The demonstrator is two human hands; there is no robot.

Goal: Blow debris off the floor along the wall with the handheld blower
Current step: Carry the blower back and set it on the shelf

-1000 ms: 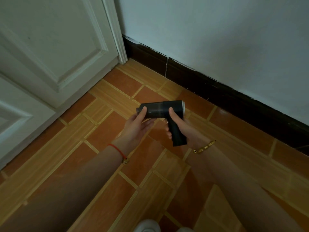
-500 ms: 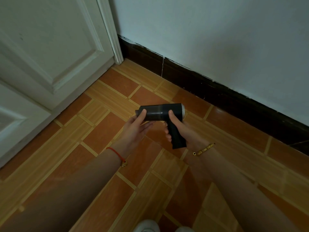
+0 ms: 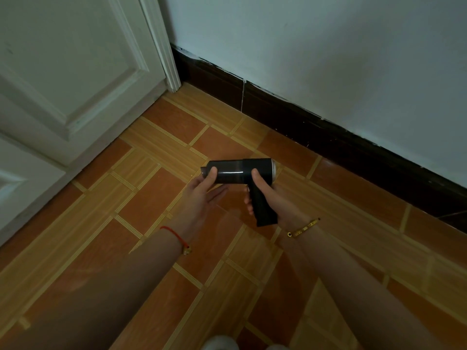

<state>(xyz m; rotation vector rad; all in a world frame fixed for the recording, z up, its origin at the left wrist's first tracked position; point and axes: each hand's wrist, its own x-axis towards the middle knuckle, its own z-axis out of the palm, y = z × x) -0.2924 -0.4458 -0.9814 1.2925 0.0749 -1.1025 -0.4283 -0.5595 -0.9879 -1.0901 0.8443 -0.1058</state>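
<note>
A black handheld blower with a pistol grip hangs above the tiled floor, its barrel lying level and pointing left toward the door. My right hand is wrapped around the grip, thumb on the barrel. My left hand touches the nozzle end with its thumb on top, the other fingers spread loosely beneath. The pale wall with a dark skirting board runs diagonally behind the blower. I cannot make out debris on the floor in this dim light.
A white panelled door and its frame fill the left side and meet the wall in the corner. The toes of white shoes show at the bottom edge.
The view has drifted slightly, so the door and wall sit a little differently. The fingers of my left hand have opened out more under the nozzle. The blower has hardly moved.
</note>
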